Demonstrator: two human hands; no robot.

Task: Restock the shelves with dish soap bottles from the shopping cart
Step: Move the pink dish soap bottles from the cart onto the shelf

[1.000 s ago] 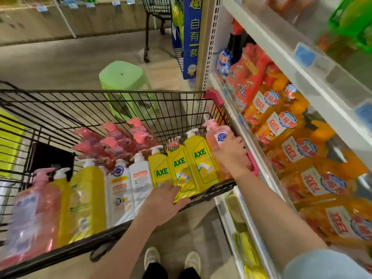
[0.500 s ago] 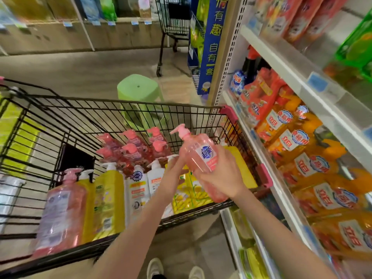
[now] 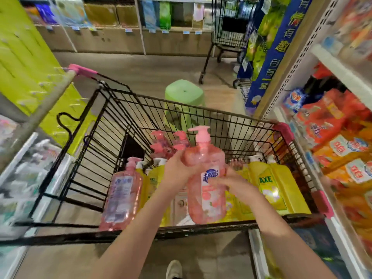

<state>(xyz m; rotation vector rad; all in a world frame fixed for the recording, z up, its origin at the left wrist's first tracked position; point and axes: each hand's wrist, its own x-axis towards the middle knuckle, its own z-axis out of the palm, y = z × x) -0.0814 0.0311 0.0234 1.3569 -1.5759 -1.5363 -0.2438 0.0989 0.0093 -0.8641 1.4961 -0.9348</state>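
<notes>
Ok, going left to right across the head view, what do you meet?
Green panel → standing pink bottle → held pink bottle → AXE bottle → orange packs.

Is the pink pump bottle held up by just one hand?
No, both hands are on the pink pump bottle: the left hand grips its shoulder and the right hand holds its front lower down.

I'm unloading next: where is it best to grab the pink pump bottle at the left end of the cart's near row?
Probably grip the pink pump bottle round its narrow neck just below the pump, coming from above and slightly left. It stands upright, and yellow bottles press against its right.
</notes>
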